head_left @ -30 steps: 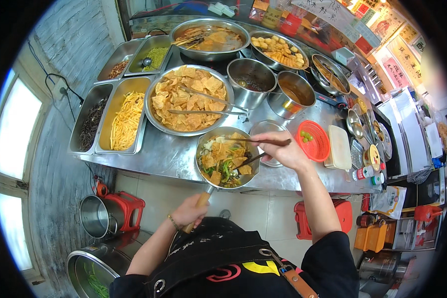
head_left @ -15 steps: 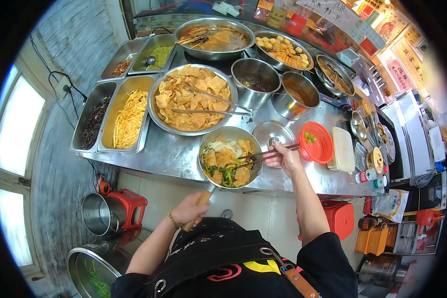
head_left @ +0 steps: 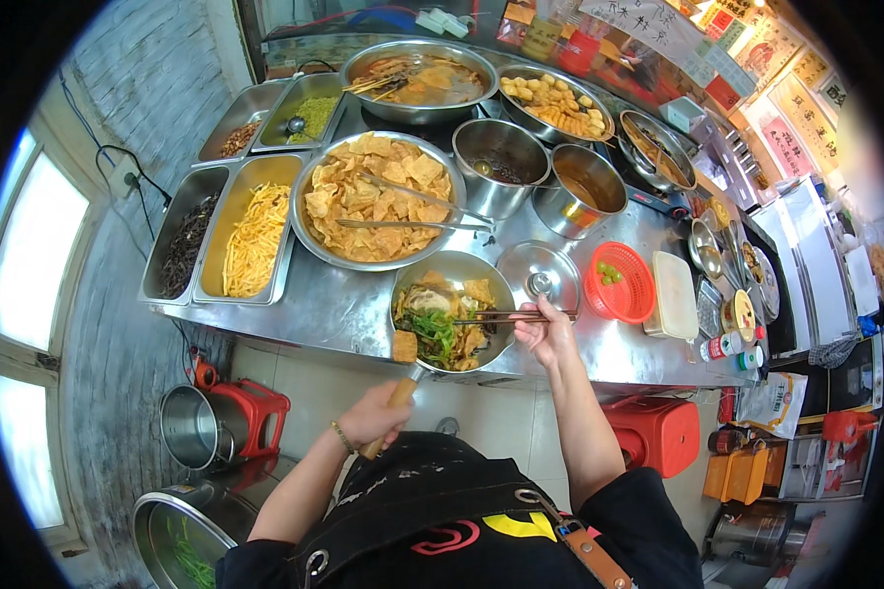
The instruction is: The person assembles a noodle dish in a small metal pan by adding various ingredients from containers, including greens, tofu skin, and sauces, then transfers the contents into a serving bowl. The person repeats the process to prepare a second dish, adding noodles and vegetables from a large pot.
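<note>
My left hand is closed round the wooden handle of a metal saucepan at the front edge of the steel counter. Green leaves, browned noodles and fried tofu-skin pieces fill the pan. One golden piece sits at the pan's left rim, close to the handle. In my right hand is a pair of dark chopsticks, held nearly level from the right. Their tips reach into the food beside the greens.
Behind the pan stands a wide bowl of fried sheets with tongs across it. Yellow strips fill a tray at left. A metal lid and a red basket lie to the right. A red stool stands below.
The chopsticks have shifted left and lie flatter, and my right hand has moved slightly left and lower. The food is turned over; a golden piece now sits at the left rim.
</note>
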The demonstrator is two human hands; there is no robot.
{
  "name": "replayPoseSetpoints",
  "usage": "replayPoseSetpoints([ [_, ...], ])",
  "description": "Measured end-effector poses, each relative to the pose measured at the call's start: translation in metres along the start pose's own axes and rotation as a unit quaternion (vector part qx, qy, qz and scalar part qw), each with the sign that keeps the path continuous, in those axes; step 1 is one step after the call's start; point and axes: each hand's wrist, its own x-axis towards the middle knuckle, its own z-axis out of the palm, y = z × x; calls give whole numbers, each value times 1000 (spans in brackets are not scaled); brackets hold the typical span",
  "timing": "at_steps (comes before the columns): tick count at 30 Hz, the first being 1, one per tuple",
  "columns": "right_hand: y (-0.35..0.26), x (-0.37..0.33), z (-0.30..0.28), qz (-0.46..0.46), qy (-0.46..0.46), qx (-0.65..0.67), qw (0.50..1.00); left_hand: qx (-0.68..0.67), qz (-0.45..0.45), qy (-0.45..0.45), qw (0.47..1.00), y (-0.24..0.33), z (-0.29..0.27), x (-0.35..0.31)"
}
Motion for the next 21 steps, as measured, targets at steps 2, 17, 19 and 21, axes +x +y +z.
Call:
replayPoseSetpoints([
  [2,-4,-1,-3,-16,-4,15,1000,9,1,1,1000,0,-1,0],
  [17,-40,-105,128,-224,-166,-536,796,1,1,-2,1000,-7,-3,3],
  [19,-12,-98,136,-203,-251,-614,721,-4,10,-6,1000,-4,3,6],
  [21,1,-75,122,-350,-211,-613,676,-5,13,-8,1000,-4,4,7],
])
